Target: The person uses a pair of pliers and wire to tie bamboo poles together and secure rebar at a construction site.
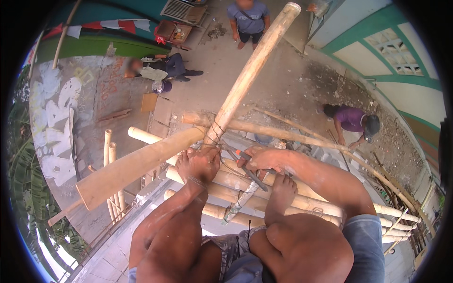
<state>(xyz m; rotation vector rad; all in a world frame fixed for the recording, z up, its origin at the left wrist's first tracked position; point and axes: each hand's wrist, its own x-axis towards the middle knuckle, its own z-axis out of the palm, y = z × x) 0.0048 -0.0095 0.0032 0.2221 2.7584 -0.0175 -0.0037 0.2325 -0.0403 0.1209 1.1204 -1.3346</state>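
Note:
My left hand is at the wire binding where an upright-leaning bamboo pole crosses other poles, fingers bent; what they grip is unclear. My right hand is closed on a dark cutting tool with orange on its handle, just right of that binding. Below it, my bare right foot rests among horizontal bamboo poles. A thick pole runs off to the lower left of the joint.
Below, one person stands at the top, another reclines at left, and a third in purple bends at right. Upright bamboo ends rise at left. A painted wall and a green-trimmed building border the yard.

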